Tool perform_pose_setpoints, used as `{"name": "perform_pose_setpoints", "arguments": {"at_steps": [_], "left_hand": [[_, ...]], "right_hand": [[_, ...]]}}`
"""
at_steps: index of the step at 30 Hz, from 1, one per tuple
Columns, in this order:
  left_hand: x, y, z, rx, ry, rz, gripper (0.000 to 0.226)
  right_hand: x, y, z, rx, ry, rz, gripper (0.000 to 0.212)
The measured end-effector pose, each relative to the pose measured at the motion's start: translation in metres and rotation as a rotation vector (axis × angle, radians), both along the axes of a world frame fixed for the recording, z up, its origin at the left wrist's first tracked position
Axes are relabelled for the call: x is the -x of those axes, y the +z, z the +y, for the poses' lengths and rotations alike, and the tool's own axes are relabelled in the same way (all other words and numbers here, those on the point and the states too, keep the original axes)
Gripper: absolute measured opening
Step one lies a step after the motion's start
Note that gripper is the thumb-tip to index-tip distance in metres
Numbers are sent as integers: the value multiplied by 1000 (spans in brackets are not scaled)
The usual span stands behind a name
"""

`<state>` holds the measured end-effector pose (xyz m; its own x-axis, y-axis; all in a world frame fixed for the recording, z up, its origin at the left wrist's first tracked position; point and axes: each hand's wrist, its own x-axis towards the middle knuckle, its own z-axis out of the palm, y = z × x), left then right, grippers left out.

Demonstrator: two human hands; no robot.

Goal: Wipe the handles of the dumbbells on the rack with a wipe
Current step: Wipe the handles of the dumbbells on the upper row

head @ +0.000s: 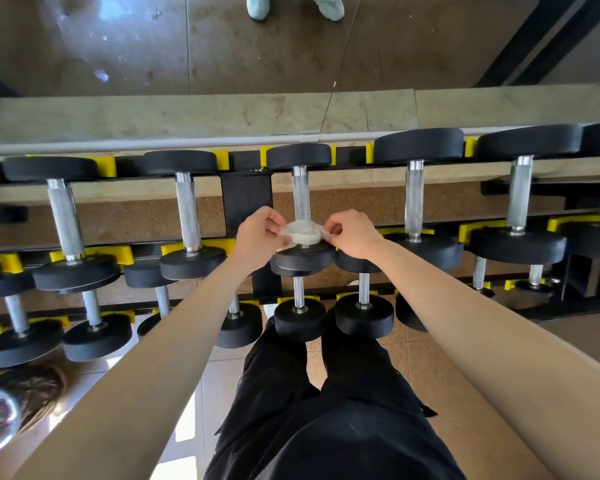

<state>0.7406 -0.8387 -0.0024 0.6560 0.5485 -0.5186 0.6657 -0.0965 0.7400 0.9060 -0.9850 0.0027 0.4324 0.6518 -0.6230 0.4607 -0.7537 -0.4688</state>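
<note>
Both hands, left point(260, 237) & right point(352, 233), pinch a white crumpled wipe point(302, 233) round the knurled steel dumbbell handle point(301, 195), near its front end.

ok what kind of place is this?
Most likely a gym's free-weights area: a tiered rack with yellow cradles holds rows of black dumbbells, and a mirror runs behind it. Both hands hold a wipe around one handle.

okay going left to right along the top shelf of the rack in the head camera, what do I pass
Far-left dumbbell handle → second dumbbell handle → black rack upright → left hand → white wipe around the middle handle → right hand → fourth handle → fifth handle.
</note>
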Motion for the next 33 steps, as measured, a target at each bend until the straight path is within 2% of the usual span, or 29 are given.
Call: {"name": "perform_pose_setpoints", "arguments": {"at_steps": [3, 5, 8, 11, 14, 19, 22, 24, 27, 29, 31, 33], "left_hand": [[9, 4, 17, -21, 97, 45, 36], [16, 7, 28, -43, 240, 56, 27], [14, 12, 38, -42, 507, -11, 17], [1, 10, 38, 11, 593, -74, 8], [-17, 7, 27, 106, 557, -117, 5], [-47, 0, 10, 399, 534, -95, 7], [-62, -1, 6, 608, 638, -96, 4], [-70, 2, 4, 680, 703, -105, 12], [-75, 4, 2, 716, 730, -132, 14], [-73, 3, 2, 650, 680, -127, 12], [-70, 0, 3, 507, 656, -113, 13], [-67, -5, 5, 374, 680, -128, 13]], "right_hand": [[-7, -1, -2, -61, -109, 27, 25], [-12, -1, -2, -86, -227, 60, 27], [-16, -2, 0, -120, -398, 143, 23], [-21, -1, 5, -160, -577, 264, 15], [-27, -1, 13, -187, -789, 465, 16], [-27, -3, 27, -247, -1006, 867, 47], [-23, -5, 36, -232, -1089, 986, 40], [-18, -8, 43, -240, -1097, 1017, 33], [-12, -11, 51, -260, -1061, 963, 36], [-7, -11, 54, -248, -1052, 871, 30], [-6, -12, 53, -241, -1069, 755, 20], [-9, -12, 49, -272, -1121, 647, 20]]}}
